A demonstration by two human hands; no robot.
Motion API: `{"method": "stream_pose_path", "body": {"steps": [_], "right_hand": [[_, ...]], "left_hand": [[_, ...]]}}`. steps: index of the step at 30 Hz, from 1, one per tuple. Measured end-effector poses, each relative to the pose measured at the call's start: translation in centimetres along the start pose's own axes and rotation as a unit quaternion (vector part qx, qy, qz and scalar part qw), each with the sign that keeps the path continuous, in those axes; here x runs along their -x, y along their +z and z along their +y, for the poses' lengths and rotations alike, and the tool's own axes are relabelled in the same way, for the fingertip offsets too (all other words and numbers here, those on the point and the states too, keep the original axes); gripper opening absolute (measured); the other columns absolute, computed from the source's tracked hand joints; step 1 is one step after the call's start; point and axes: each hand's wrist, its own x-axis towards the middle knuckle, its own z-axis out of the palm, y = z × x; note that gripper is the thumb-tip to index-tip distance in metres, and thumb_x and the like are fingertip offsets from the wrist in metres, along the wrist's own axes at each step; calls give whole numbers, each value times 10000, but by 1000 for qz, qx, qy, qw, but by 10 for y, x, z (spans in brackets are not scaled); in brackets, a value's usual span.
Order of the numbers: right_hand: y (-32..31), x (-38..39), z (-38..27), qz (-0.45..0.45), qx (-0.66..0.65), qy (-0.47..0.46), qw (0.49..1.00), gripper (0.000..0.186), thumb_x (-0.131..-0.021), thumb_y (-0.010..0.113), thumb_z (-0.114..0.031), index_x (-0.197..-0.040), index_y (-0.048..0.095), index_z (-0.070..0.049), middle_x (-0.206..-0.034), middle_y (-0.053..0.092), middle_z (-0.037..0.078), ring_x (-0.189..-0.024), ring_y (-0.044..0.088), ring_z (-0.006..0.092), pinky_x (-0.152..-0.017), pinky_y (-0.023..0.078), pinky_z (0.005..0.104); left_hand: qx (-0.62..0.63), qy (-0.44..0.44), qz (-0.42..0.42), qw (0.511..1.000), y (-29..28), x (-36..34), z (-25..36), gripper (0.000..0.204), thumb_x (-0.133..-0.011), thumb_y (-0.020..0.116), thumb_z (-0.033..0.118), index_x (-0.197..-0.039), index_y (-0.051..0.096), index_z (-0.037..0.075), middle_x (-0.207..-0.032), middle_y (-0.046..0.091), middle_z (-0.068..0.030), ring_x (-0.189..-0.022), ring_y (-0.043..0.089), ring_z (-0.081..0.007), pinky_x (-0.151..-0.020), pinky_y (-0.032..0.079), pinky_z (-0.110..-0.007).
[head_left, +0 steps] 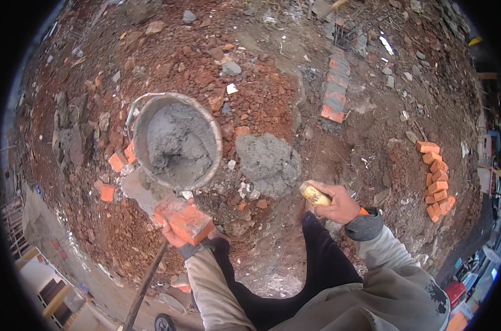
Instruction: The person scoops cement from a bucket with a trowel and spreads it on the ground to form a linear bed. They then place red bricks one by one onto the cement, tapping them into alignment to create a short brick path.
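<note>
My left hand (pixel 175 236) is closed around a red-orange brick (pixel 185 220), holding it above the ground just below the bucket. Grey wet mortar (pixel 179 140) fills much of the round bucket (pixel 218 144), whose inner wall is smeared with it. My right hand (pixel 338 205) grips the light wooden handle (pixel 314 194) of a tool; its working end is hidden, so I cannot tell its kind. Between the hands and a little farther off, a patch of grey mortar (pixel 270 165) lies spread on the soil.
A short row of mortared bricks (pixel 334 91) runs away at the far right. Loose orange bricks (pixel 439 182) are piled at the right. Broken brick pieces (pixel 118 161) lie left of the bucket. A long pole (pixel 146 284) slants beside my left forearm. The soil is rough and stony.
</note>
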Motion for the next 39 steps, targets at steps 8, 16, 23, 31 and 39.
{"method": "stream_pose_path", "body": {"steps": [8, 16, 23, 31, 39], "right_hand": [[-28, 17, 270, 256, -77, 248, 931, 549, -757, 664, -92, -1288, 561, 4, -813, 654, 95, -614, 595, 147, -571, 497, 304], [-53, -113, 440, 378, 222, 436, 786, 649, -749, 688, -165, -1320, 430, 6, -1067, 641, 266, -1014, 604, 476, -878, 501, 467], [9, 36, 425, 311, 175, 302, 884, 672, -781, 663, -154, -1370, 386, 9, -1150, 585, 299, -1075, 569, 472, -934, 461, 473], [6, 74, 452, 426, 200, 306, 827, 452, -794, 665, -208, -1110, 517, 79, -1008, 592, 311, -970, 582, 468, -856, 464, 479], [23, 62, 436, 322, -190, 325, 869, 372, -909, 602, -113, -1250, 473, -37, -761, 581, 49, -495, 511, 127, -421, 423, 291]], "left_hand": [[-109, -61, 16, 992, -21, 58, -18, 678, -887, 567, 421, -1443, 344, 104, -1330, 493, -223, -1148, 542, -372, -978, 453, -507], [-217, -131, 46, 966, -8, 76, -82, 706, -823, 634, 337, -1406, 366, 43, -1284, 547, -147, -1149, 554, -327, -997, 451, -486], [-248, -211, 131, 936, -14, 102, -121, 748, -723, 707, 319, -1348, 412, 34, -1215, 555, -136, -1058, 591, -287, -901, 502, -414], [-406, -222, 96, 881, -14, 107, -156, 778, -659, 766, 313, -1304, 449, 19, -1099, 564, -67, -971, 582, -202, -835, 487, -337], [-636, -136, 112, 752, -67, 112, -166, 828, -637, 825, 140, -1335, 412, -23, -1209, 545, -131, -1103, 552, -232, -949, 468, -360]]}}
